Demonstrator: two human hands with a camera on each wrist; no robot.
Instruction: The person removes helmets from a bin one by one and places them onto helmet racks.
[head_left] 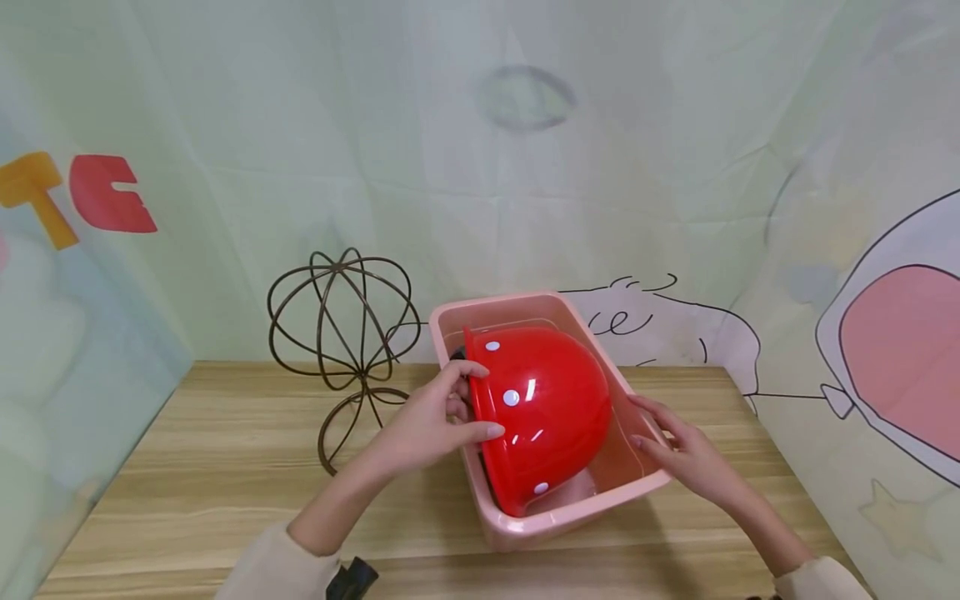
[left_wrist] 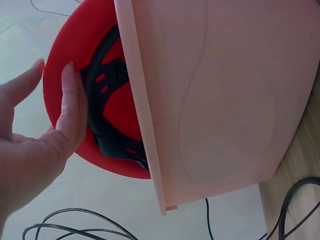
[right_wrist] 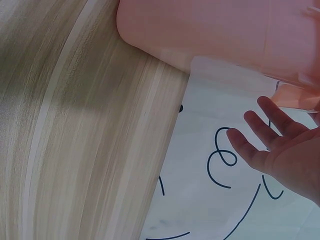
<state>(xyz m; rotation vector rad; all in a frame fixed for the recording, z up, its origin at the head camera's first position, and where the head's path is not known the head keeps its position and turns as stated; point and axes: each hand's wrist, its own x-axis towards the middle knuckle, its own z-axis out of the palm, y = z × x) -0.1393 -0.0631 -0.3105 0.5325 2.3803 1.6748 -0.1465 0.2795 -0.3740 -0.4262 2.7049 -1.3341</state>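
A glossy red safety helmet (head_left: 551, 400) with white dots lies on its side in a pink plastic bin (head_left: 558, 521), its open side facing left. My left hand (head_left: 442, 417) grips the helmet's brim, thumb on the outer shell and fingers inside. The left wrist view shows the helmet's black inner harness (left_wrist: 100, 115) beside those fingers. At the bin's right side, my right hand (head_left: 690, 458) holds the rim with the thumb over its inner side. In the right wrist view, the other fingers (right_wrist: 265, 130) extend loosely below the bin's wall.
A dark wire stand (head_left: 363, 375) with a round cage top is left of the bin on the wooden table (head_left: 187, 492). A printed cloth backdrop (head_left: 450, 167) hangs behind and along the sides. Near the left sleeve sits a small black object (head_left: 352, 577).
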